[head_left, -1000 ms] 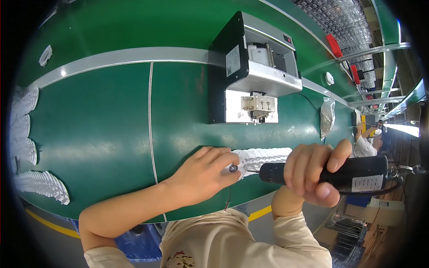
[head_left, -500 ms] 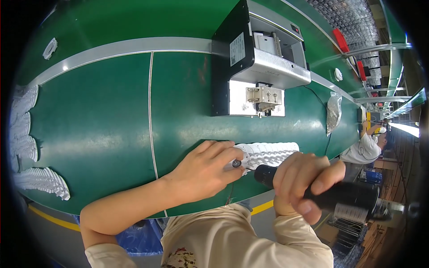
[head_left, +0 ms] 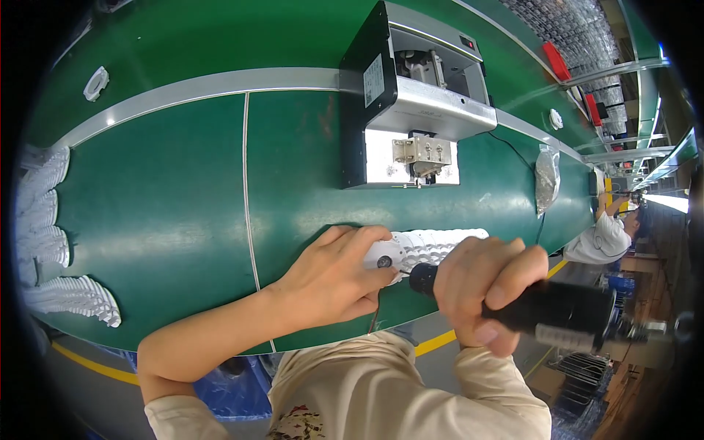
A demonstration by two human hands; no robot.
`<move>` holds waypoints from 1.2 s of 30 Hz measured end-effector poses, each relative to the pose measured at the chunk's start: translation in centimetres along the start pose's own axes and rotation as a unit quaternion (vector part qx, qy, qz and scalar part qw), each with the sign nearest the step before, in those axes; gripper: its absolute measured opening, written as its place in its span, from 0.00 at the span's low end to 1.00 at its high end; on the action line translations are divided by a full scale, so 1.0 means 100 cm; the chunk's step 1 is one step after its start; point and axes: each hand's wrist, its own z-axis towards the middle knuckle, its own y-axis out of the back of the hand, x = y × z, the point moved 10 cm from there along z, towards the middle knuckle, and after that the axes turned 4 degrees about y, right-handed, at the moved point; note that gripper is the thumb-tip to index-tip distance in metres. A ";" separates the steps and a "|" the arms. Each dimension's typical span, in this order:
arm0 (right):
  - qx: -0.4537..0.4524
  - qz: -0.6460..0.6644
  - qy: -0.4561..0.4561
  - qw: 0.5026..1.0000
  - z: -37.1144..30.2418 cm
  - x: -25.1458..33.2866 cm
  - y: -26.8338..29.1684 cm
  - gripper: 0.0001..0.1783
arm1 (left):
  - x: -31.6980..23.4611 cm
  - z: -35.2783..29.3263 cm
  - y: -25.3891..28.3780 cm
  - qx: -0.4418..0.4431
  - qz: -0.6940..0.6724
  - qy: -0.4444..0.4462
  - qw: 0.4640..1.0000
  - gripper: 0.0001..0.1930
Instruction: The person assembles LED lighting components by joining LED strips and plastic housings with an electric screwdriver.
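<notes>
My left hand [head_left: 330, 282] grips a white plastic part [head_left: 378, 251] between thumb and fingers; a dark round piece shows in that part. The part lies at the left end of a row of overlapping white plastic pieces [head_left: 447, 240] on the green bench. Wrapped round a black electric screwdriver [head_left: 561, 308], my right hand [head_left: 484, 286] holds it nearly level, slanting toward the left. The screwdriver's thin bit points at the white part beside my left fingertips. Whether it touches the part, I cannot tell.
A black and silver bench machine [head_left: 418, 95] stands beyond my hands. Stacks of white pieces [head_left: 48, 242] line the bench's left end. A clear bag [head_left: 547, 180] of small things lies to the right. Farther right, a person [head_left: 601, 235] works at the line.
My right hand and the screwdriver have shifted slightly left, the bit staying close to the white part. My left hand keeps its grip. The whole view has shifted a little.
</notes>
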 end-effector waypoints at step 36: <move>-0.043 0.106 0.091 0.989 -0.014 0.041 0.062 0.22 | 0.244 -0.100 0.343 -0.403 0.416 0.460 0.673 0.26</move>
